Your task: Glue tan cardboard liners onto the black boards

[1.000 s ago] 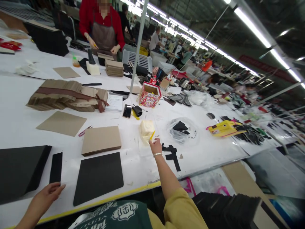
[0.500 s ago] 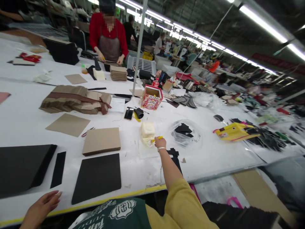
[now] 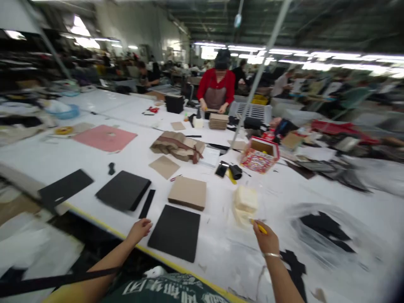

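Observation:
In my right hand (image 3: pixel 267 239) is a slim yellow-handled tool (image 3: pixel 260 227), my fingers closed around it. Its tip points at the lower part of a cream-coloured, block-like tub (image 3: pixel 245 200); whether they touch is unclear. My left hand (image 3: pixel 140 230) is at the table's front edge, empty, fingers loosely bent and apart. It lies close to the near end of a narrow black strip (image 3: pixel 147 204); contact cannot be made out. Between my hands lie a black rectangular panel (image 3: pixel 175 232) and, behind it, a stack of tan boards (image 3: pixel 187 192).
Left of the strip lies a stack of black panels (image 3: pixel 123 190). A clear plastic bag (image 3: pixel 299 229) with black pieces is on the right. Farther back are a phone (image 3: pixel 221 169), a red patterned box (image 3: pixel 260 155) and a pole (image 3: pixel 252 94). A co-worker in red (image 3: pixel 216 86) stands across the table.
The view has swung left, bringing more of the table's left side into sight. My left hand has moved towards the black strip. My right hand stays by the cream tub with the tool.

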Available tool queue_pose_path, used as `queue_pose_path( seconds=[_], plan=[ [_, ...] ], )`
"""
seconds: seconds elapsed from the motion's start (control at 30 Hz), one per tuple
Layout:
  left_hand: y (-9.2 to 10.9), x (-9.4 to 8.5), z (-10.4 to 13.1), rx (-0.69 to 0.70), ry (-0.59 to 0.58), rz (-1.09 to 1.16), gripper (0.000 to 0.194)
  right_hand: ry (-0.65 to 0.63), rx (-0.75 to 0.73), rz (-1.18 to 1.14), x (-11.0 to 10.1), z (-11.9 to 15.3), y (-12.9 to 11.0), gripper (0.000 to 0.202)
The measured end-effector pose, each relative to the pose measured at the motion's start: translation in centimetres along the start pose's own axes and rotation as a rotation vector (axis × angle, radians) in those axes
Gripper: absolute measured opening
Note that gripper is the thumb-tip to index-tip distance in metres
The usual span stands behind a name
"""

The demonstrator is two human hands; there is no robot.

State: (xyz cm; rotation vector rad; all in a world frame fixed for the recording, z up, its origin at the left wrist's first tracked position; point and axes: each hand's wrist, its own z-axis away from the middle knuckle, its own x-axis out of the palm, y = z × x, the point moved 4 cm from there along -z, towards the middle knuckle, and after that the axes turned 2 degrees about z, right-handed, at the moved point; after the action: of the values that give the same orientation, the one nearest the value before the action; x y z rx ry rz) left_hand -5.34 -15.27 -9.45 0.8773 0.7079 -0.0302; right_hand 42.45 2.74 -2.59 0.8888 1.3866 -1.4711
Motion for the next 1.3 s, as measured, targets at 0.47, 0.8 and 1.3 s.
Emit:
queue_pose_path(
  seconds=[0.47, 0.8, 1.3],
  plan=[
    [0.5, -11.0, -10.1, 0.172, 0.186, -0.785, 0.058, 0.172, 0.418, -0.594, 2.8, 0.2, 2.7, 0.035],
    [6.9, -2.5, -7.1, 0.912, 0.224, -0.687, 0.042, 0.51, 0.759, -1.035, 2.9, 2.2, 2.7, 0.016],
    [14.1, 12.3, -5.6, 1.0, -0.358, -0.836, 0.067, -0.283, -0.105, -0.894, 11.2, -8.6, -29.3, 0.026]
  ],
)
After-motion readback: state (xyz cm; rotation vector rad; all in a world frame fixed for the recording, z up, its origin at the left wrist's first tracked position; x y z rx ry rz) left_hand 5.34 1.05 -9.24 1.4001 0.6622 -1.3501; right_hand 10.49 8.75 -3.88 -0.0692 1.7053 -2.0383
